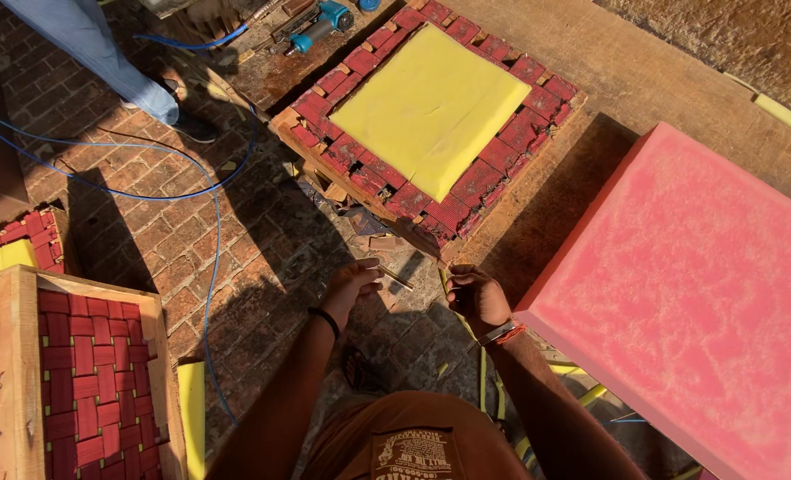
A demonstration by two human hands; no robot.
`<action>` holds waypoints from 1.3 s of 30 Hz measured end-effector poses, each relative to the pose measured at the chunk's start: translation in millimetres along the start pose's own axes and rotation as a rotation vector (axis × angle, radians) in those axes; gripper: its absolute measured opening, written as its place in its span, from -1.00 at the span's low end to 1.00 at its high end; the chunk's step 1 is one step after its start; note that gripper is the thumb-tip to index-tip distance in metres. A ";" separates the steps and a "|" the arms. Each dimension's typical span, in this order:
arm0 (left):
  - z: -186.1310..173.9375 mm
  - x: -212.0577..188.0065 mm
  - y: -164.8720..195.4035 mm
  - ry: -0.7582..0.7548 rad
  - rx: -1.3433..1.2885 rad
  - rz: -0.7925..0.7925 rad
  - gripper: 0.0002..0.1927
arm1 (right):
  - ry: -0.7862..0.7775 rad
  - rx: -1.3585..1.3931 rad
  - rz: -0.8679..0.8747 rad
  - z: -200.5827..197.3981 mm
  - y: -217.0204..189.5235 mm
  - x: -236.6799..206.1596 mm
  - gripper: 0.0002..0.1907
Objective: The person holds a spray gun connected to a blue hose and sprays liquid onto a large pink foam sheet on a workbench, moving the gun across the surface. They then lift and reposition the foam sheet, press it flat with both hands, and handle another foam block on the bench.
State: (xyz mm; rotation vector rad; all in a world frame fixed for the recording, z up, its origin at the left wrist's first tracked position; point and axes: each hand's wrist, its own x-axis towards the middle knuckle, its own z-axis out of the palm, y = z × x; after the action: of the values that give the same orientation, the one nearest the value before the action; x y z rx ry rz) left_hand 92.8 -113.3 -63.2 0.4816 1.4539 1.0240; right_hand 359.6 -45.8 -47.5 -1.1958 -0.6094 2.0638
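My left hand (351, 283) reaches out over the brick floor and grips a thin stick-like tool (393, 276) between its fingers. My right hand (473, 293) is curled shut just to the right of it, close to the near corner of a wooden seat frame (360, 197) woven with red webbing. What the right hand holds, if anything, is hidden in shadow. A yellow foam square (431, 105) lies on top of that frame. A big pink foam slab (698, 293) sits right of my right hand.
Another red-webbed wooden frame (84, 373) lies at lower left, with a yellow foam strip (191, 409) beside it. A blue hose (208, 240) snakes across the brick floor. A person's leg and shoe (137, 84) stand at top left. A blue power tool (320, 25) lies beyond the frame.
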 end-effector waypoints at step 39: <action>-353.7 496.4 364.9 -0.053 0.223 0.050 -0.53 | 0.068 0.078 -0.085 429.0 -150.6 500.0 -0.92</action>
State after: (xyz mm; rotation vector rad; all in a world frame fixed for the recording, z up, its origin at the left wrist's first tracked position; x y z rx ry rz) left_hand -431.3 365.0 -97.9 0.7033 1.5228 0.8852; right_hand -149.7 398.0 -27.8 -1.1700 -0.5337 1.9499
